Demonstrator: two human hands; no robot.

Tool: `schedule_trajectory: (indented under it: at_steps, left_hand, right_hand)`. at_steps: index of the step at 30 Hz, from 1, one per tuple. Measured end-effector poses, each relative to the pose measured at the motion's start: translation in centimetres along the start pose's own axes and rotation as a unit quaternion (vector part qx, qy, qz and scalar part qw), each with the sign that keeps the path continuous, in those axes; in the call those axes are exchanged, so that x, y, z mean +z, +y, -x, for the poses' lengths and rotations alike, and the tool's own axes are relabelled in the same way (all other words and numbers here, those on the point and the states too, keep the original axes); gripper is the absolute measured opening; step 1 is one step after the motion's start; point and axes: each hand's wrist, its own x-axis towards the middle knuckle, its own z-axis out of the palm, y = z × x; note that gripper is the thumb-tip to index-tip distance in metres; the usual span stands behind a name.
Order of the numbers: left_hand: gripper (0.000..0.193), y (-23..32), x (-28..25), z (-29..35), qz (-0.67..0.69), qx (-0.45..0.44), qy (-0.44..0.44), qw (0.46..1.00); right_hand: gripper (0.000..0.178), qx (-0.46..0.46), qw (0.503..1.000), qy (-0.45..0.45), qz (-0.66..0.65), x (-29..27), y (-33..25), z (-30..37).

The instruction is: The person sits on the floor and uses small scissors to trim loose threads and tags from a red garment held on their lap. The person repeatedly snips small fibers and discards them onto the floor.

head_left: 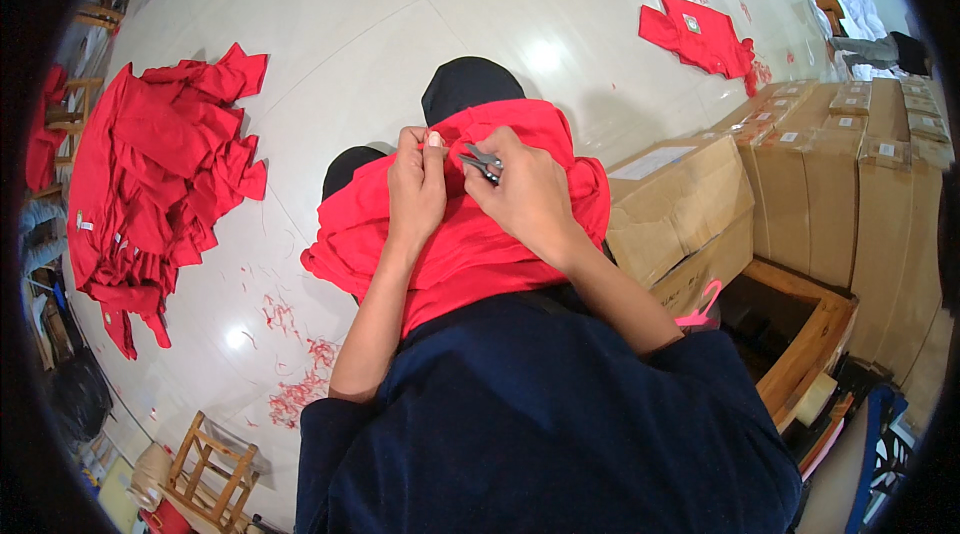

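At centre, the left hand [416, 186] is pinching a red garment [455, 269], seemingly steadying it, the right hand [530, 192] gripping thread snips [482, 163].

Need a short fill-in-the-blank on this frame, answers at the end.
1. The ____ hand holds the grey snips.
2. The garment across the lap is ____ in colour.
3. Red scraps lie on the tiled ____.
4. The big garment pile lies toward the picture's ____ edge.

Missing words: right; red; floor; left.
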Motion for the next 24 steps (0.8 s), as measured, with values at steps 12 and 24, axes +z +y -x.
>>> schedule_trajectory:
  at_steps: [12, 24]
  left_hand:
    - [0.022, 1.4, -0.1, -0.5, 0.033, -0.034, -0.031, 0.998]
    - [0.021, 0.4, 0.2, -0.8, 0.015, -0.005, -0.016, 1.0]
  right_hand:
    - [0.034, -0.001, 0.999, 0.04, -0.007, -0.3, 1.6, -0.6]
    - [0.03, -0.027, 1.0, 0.017, -0.001, -0.3, 0.2, -1.6]
